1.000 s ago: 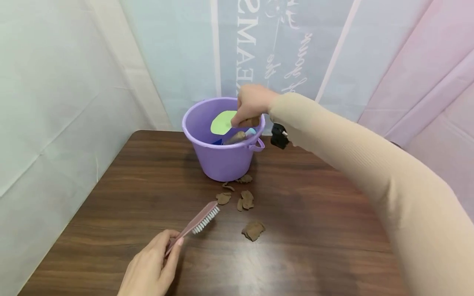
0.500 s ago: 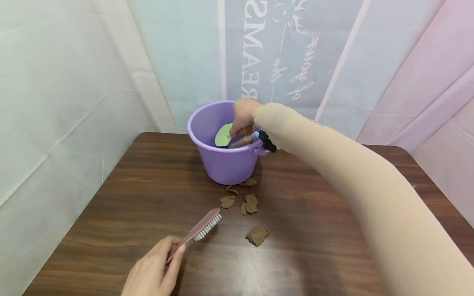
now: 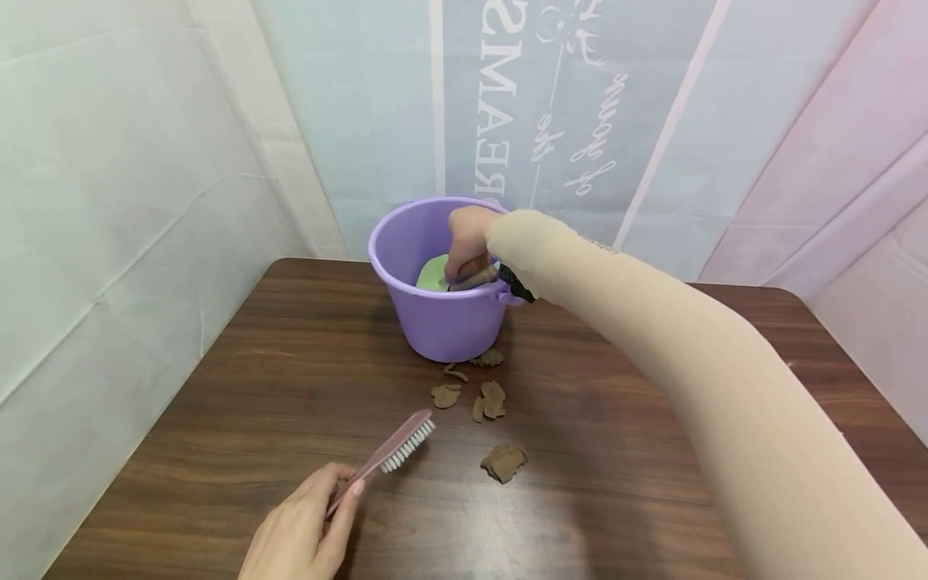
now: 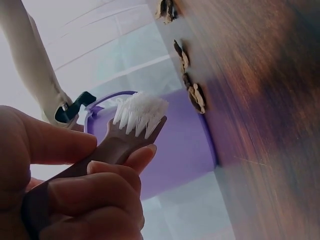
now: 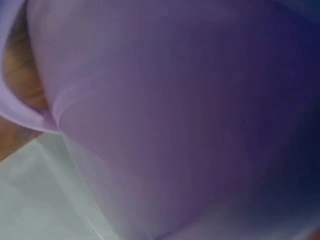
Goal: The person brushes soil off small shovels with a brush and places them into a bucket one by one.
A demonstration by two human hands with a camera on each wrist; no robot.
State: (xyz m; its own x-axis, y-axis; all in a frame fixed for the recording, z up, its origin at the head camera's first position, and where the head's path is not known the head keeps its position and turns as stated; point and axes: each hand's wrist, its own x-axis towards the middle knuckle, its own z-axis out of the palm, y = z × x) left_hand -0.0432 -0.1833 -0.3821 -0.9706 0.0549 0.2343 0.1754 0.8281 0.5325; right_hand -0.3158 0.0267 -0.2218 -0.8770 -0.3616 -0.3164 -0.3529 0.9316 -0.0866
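In the head view my left hand (image 3: 293,528) grips the handle of a dusty-pink brush (image 3: 395,445) with white bristles, held over the near left of the table. The left wrist view shows fingers and thumb wrapped round this brush (image 4: 127,132), bristles up. Down inside the purple bucket (image 3: 445,326) reaches my right hand (image 3: 467,234), fingers curled round the brown handle of a tool with a flat pale green blade (image 3: 432,274). Beside that hand lies a tan handle (image 3: 480,277). Only the bucket's wall (image 5: 165,115) fills most of the right wrist view.
Several thin brown flakes lie on the dark wooden table (image 3: 290,362) before the bucket, with the largest flake (image 3: 503,462) nearest me. A handle lug (image 3: 511,298) juts from the bucket's right side. Behind hangs a printed pale curtain (image 3: 377,97); a white sheet (image 3: 130,209) covers the left.
My right hand has gone lower into the bucket, taking the green-bladed tool down with it. The head view has shifted slightly; my left hand keeps its grip on the brush.
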